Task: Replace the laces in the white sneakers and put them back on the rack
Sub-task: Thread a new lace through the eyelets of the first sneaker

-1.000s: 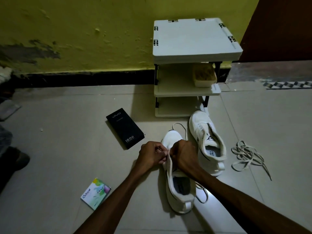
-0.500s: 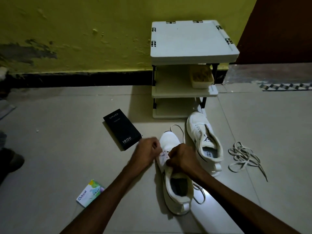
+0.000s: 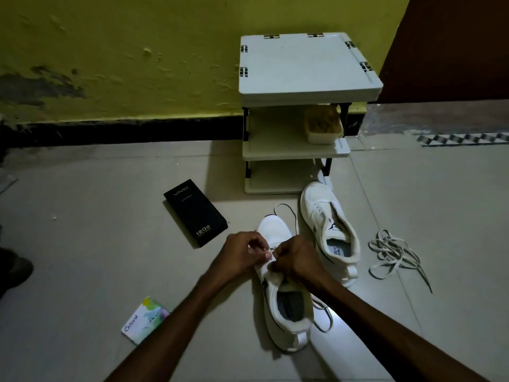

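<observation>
The lace (image 3: 286,210) could slip out of its tiny hole, because the room is dim and both hands crowd over one small spot, so the holes are hard to see. It could also go in the wrong hole or get twisted. A hard tug could drag the near sneaker (image 3: 275,321) along the smooth floor (image 3: 110,244), since only the hands hold it. Slack loops of lace lie on the floor past the toe and by the shoe's right side, and a fast pull could knot them. The near sneaker lies on the floor in the middle, toe pointing far toward the rack (image 3: 303,64), heel toward the person. The far sneaker (image 3: 330,232) lies just to its right, with no lace that I can see, so I think the job is less than half done. A loose pile of laces (image 3: 394,252) lies farther right on the floor. Both arms reach in from the near edge and meet over the front of the near sneaker. The left hand (image 3: 242,252) is curled, its fingertips pinching a white bit of lace. The right hand (image 3: 296,257) is curled too, knuckles up, gripping the shoe's top edge by the holes; its fingertips are hidden, so I cannot tell if it pinches the lace as well. A black phone box (image 3: 197,213) lies off to the left.
</observation>
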Tool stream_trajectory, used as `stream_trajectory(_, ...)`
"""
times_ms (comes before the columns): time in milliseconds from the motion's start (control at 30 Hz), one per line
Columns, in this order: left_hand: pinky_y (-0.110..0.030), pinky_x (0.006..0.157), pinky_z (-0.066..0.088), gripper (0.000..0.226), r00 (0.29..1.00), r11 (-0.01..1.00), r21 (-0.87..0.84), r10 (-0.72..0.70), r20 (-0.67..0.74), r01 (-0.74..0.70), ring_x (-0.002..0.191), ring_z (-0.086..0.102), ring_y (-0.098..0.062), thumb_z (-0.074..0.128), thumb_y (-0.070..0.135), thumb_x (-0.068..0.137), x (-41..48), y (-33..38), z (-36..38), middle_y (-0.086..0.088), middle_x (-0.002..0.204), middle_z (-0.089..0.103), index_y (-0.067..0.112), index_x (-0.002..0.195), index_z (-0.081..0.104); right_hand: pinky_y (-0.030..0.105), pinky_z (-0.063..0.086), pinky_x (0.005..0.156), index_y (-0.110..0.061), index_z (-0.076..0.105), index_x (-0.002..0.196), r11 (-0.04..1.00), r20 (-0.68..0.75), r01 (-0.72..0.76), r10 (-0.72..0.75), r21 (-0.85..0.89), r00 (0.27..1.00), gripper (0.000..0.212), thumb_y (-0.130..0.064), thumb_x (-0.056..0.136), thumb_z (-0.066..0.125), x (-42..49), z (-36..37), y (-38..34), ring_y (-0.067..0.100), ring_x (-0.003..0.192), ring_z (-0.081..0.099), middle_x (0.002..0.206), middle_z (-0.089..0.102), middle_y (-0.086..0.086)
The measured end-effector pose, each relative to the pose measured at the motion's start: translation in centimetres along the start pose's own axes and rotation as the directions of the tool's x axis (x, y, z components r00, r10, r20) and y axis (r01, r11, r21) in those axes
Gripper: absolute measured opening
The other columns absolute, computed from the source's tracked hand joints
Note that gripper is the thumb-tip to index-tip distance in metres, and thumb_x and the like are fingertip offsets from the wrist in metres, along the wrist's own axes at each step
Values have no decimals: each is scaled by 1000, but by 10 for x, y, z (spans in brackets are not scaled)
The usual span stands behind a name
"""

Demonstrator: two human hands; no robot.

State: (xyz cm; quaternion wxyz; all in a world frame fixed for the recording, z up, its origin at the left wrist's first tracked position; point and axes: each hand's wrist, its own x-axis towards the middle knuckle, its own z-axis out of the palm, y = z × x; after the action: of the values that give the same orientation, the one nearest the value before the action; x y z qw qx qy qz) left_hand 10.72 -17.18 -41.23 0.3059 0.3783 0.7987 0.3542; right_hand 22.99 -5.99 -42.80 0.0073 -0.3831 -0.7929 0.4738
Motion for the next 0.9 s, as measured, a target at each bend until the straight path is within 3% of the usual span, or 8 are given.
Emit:
stream_trajectory(233, -27, 67, 52, 23, 951, 998, -53, -1, -309, -16, 65, 64, -9, 70, -2, 75, -9, 6, 15, 4, 66, 68, 18, 63, 67, 36, 47, 48, 3, 60, 58, 1000, -31, -1, 2, 10, 1000, 23, -12, 59, 77, -3, 3, 1, 14, 46, 49, 48, 48, 5)
stream_trajectory(333, -29, 67, 53, 31, 828, 975, -195, -18, -561, -111, 67, 65, -7, 60, -9, 81, 9, 45, -30, 3, 69, 66, 20, 69, 64, 42, 54, 50, 3, 63, 61, 998, -41, -60, 60, 7, 997, 19, -10, 61, 76, -2, 4, 0, 17, 48, 55, 55, 59, 20)
stream_trajectory(400, -32, 71, 58, 23, 760, 796, -539, -163, -629, -276, 72, 69, -12, 56, -4, 91, 23, 87, -79, 0, 75, 68, 14, 79, 62, 43, 55, 54, 4, 66, 65, 998, -49, -67, 67, -5, 997, 19, -11, 62, 77, -2, 5, 0, 16, 50, 55, 63, 64, 22)
stream_trajectory(467, -27, 62, 56, 20, 828, 377, -835, -242, -506, -400, 61, 66, -11, 47, -1, 97, 19, 128, -119, -2, 72, 66, 10, 83, 56, 42, 52, 52, 4, 64, 64, 999, -42, -46, 45, -16, 998, 21, -12, 61, 77, -3, 5, 1, 14, 51, 52, 54, 57, 16)
stream_trajectory(533, -20, 48, 43, 24, 879, 397, -843, -154, -451, -362, 47, 51, -4, 42, 0, 99, 8, 149, -133, 4, 65, 62, 14, 82, 52, 37, 47, 49, 5, 61, 60, 999, -31, -39, 39, 11, 999, 22, -10, 61, 77, -2, 5, 2, 15, 50, 50, 51, 50, 6)
stream_trajectory(667, -27, 60, 44, 15, 987, 991, -129, -54, -153, 34, 68, 55, -14, 43, 14, 99, -4, 105, -72, 1, 81, 61, 19, 90, 54, 39, 50, 50, 2, 62, 61, 999, -32, -45, 45, 1, 998, 21, -13, 60, 77, -2, 5, 1, 15, 49, 51, 50, 52, 4)
stream_trajectory(800, -38, 88, 44, 35, 941, 792, 568, -327, 87, 223, 112, 57, -33, 40, 42, 101, -11, 38, 6, -14, 125, 60, 16, 121, 52, 21, 37, 45, -4, 66, 56, 999, -58, -18, 15, -41, 998, 21, -19, 64, 77, -4, 3, -2, 6, 39, 45, 42, 50, -4)
stream_trajectory(900, -38, 89, 42, 48, 945, 731, 632, -326, -6, 256, 116, 56, -34, 32, 52, 102, -13, 26, 25, -16, 128, 58, 13, 127, 43, 14, 33, 40, -17, 62, 43, 999, -52, 6, -8, -46, 999, 28, -20, 67, 78, -7, 0, -3, 0, 34, 44, 35, 47, -8)
